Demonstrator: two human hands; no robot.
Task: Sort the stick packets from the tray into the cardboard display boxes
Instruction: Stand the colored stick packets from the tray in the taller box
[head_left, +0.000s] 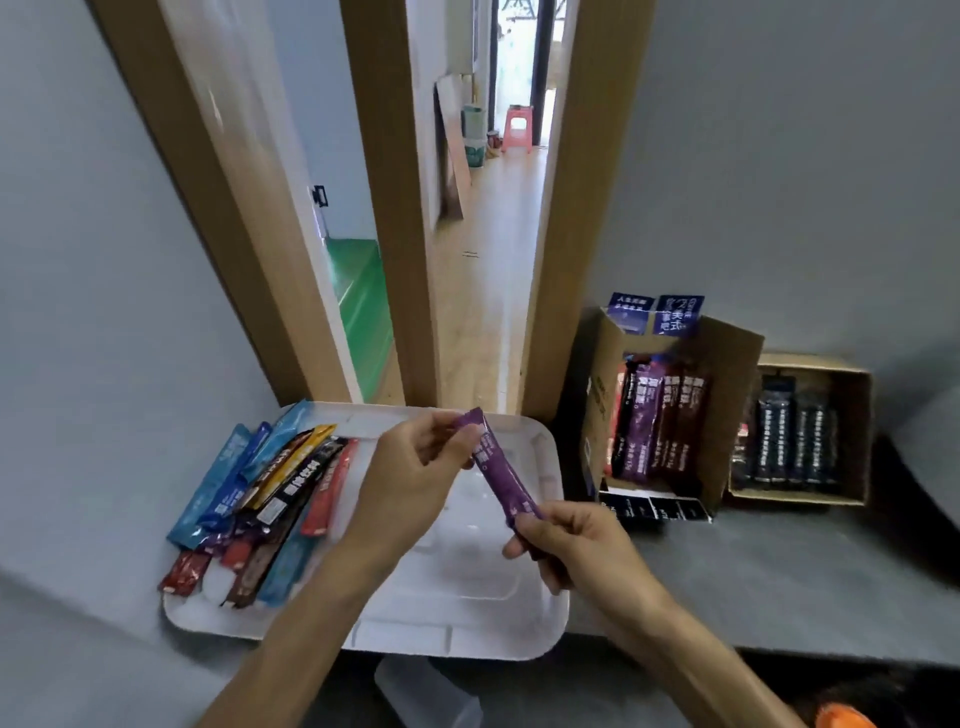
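Note:
A purple stick packet (500, 470) is held above the white tray (467, 592) by both hands. My left hand (415, 473) pinches its upper end and my right hand (571, 545) grips its lower end. A pile of several stick packets (265, 499), blue, red, orange and dark, lies on the tray's left side. To the right stands a tall cardboard display box (727, 415) holding purple, brown and red packets upright. Beside it a lower cardboard box (852, 431) holds dark packets.
The tray and boxes rest on a grey surface (753, 566) against a grey wall. An open doorway (467, 234) with brown frames lies straight ahead, showing a corridor floor. A clear plastic container (426, 696) sits below the tray's front edge.

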